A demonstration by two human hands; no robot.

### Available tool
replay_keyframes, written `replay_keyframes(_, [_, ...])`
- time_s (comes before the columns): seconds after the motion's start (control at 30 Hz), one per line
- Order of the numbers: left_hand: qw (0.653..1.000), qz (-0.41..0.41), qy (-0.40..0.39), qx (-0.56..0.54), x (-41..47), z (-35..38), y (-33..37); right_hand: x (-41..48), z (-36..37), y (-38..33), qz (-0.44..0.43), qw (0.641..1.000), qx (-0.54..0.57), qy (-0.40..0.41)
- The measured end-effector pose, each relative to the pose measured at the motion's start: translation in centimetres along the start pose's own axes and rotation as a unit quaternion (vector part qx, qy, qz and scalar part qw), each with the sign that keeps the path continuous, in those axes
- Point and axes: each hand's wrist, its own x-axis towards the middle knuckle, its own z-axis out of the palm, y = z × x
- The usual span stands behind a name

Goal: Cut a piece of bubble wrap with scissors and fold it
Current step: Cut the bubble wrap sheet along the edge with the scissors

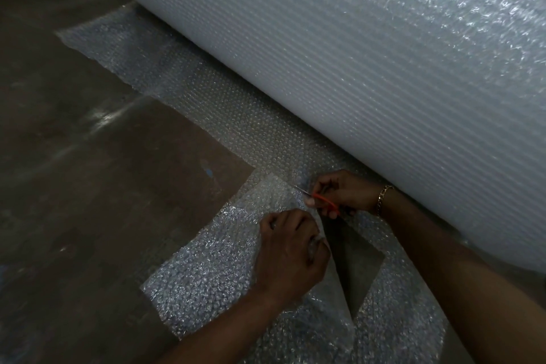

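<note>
Scissors [323,200] at wrap [206,281] edge (floor [103,186] leftward).

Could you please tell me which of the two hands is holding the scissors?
The right hand, the one with a gold bracelet at its wrist, grips the orange-handled scissors; the left hand only pinches the bubble wrap piece.

The right grip [339,192] holds orange-handled scissors [323,199], blades pointing to ten o'clock into the bubble wrap [206,275]; the left grip [291,248], at seven o'clock from it, pinches that sheet. The roll [354,53] fills one o'clock.
</note>
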Motion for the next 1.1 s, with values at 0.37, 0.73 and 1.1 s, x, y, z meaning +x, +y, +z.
replay_keyframes(0.37, [1.0,-0.003,-0.006,0.003,0.0,0.0,-0.1,0.6,0.2,-0.5,-0.005,1.0,0.009,-0.011])
replay_keyframes(0.73, [1.0,-0.005,-0.011,0.005,0.0,-0.1,0.0,1.2,0.4,-0.4,0.007,1.0,0.002,-0.001])
replay_keyframes(1.1, [1.0,-0.004,-0.007,0.002,-0.1,0.1,-0.1,0.8,0.0,-0.6,0.0,1.0,0.003,-0.009])
